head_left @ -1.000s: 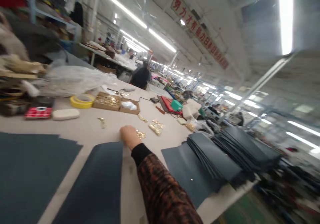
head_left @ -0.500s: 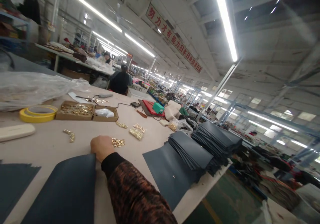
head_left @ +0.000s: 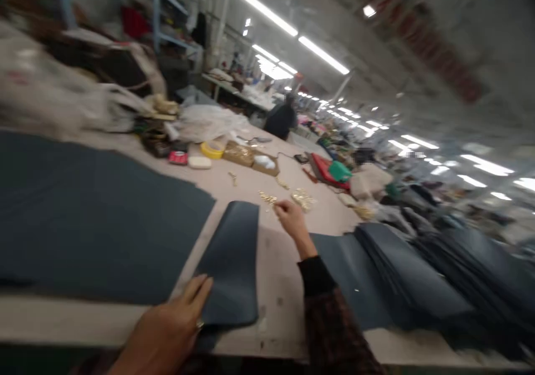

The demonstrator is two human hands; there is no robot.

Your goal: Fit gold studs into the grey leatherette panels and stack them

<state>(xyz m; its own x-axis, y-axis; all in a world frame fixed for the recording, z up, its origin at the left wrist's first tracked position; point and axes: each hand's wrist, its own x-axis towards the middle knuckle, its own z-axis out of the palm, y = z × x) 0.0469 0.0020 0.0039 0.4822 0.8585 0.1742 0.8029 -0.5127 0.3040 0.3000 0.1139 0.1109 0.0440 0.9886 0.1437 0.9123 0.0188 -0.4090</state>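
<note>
A dark blue-grey leather-like panel [head_left: 234, 252] lies lengthwise on the table before me. At its lower left edge my left hand [head_left: 173, 311], with a ring on one finger, holds the panel; fingers are on top and the thumb is hidden. Farther forward, my right hand [head_left: 290, 219] is pinched closed at the right end of a small pile of gold metal pieces [head_left: 267, 198]. Whatever sits between those fingertips is too small and blurred to name. Just beyond that hand lies a clear bag of gold pieces [head_left: 304, 199].
A wide dark sheet [head_left: 96, 219] covers the table's left. Stacked dark panels [head_left: 409, 274] lie on the right. Farther back are a yellow tape roll [head_left: 212, 150], a box of metal parts [head_left: 238, 153], a red item [head_left: 324, 170] and a green block [head_left: 339, 171]. A person [head_left: 281, 120] sits beyond.
The view has swung left and down, bringing my left hand into sight on the panel. My right hand stays by the gold pile, now at its right end with fingers pinched.
</note>
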